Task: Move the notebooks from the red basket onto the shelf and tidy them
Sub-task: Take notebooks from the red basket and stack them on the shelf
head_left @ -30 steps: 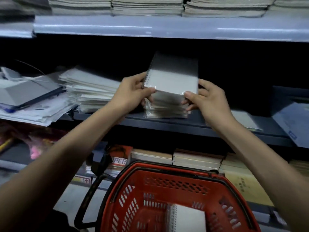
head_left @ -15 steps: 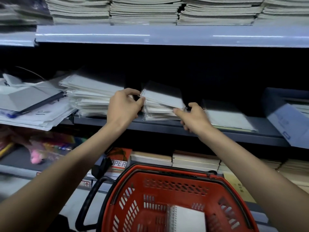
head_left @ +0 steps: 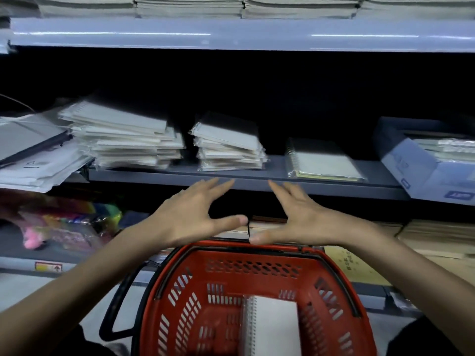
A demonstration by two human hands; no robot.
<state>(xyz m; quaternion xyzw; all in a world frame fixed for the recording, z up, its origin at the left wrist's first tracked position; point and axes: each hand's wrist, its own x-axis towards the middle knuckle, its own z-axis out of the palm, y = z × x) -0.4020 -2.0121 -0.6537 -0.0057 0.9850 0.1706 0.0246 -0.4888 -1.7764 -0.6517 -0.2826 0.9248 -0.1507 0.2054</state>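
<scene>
Inside the red basket [head_left: 195,304], toward its right half: one spiral notebook [head_left: 276,327], lying flat, long axis running from the near rim to the far rim, wire binding along the left edge, plain pale cover up. Cut off by the bottom of the view.

Above the red basket, on the dark shelf [head_left: 231,177]: a small stack of wrapped notebooks [head_left: 228,145], directly over the far rim of the basket, spirals at the left side, top notebook tilted with its left corner raised. To the left of this, higher than the basket's left side, a bigger stack [head_left: 123,140], uneven, edges not aligned. To the right, above the basket's right side, a single flat notebook [head_left: 323,163], binding at the left, long axis going into the shelf.

Just over the far rim of the red basket, below the shelf edge: left hand [head_left: 198,214] and right hand [head_left: 293,219], both spread wide, palms down, fingers stretched toward the shelf, thumbs pointing to each other and almost meeting. Nothing held, nothing touched, as far as visible. Slightly blurred.

Far to the right above the basket, a pale blue box [head_left: 421,170] on the shelf.
</scene>
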